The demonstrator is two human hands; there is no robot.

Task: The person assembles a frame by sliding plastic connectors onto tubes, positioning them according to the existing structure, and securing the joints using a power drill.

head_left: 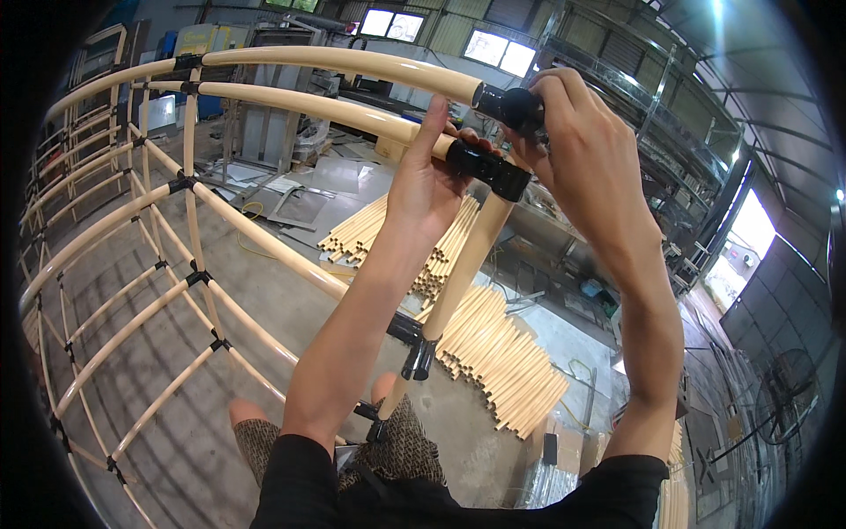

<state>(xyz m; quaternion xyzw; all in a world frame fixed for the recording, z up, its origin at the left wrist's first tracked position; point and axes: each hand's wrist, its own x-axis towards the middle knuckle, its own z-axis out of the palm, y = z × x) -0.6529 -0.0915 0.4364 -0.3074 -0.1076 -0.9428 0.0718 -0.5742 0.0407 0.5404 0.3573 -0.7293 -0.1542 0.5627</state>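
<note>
My left hand point(418, 189) is closed around the end of a cream pipe point(326, 110), beside a black pipe joint point(480, 163). Its thumb points up, and its other fingers pass behind. From that joint a cream upright pipe point(469, 264) slants down toward my legs. Above and just beyond runs another cream pipe point(352, 58), tipped with a black pipe fitting point(504, 104). My right hand point(586, 132) is closed on the rounded outer end of this fitting, covering part of it. Lower on the upright, another black joint point(418, 357) meets a side pipe.
The cream pipe frame point(189, 185) with black joints spreads across the left. Several loose cream pipes point(502, 361) lie piled on the floor beyond the upright. Metal sheets point(339, 175) lie farther back. A large fan point(784, 397) stands at the right, and metal racks point(608, 66) line the back.
</note>
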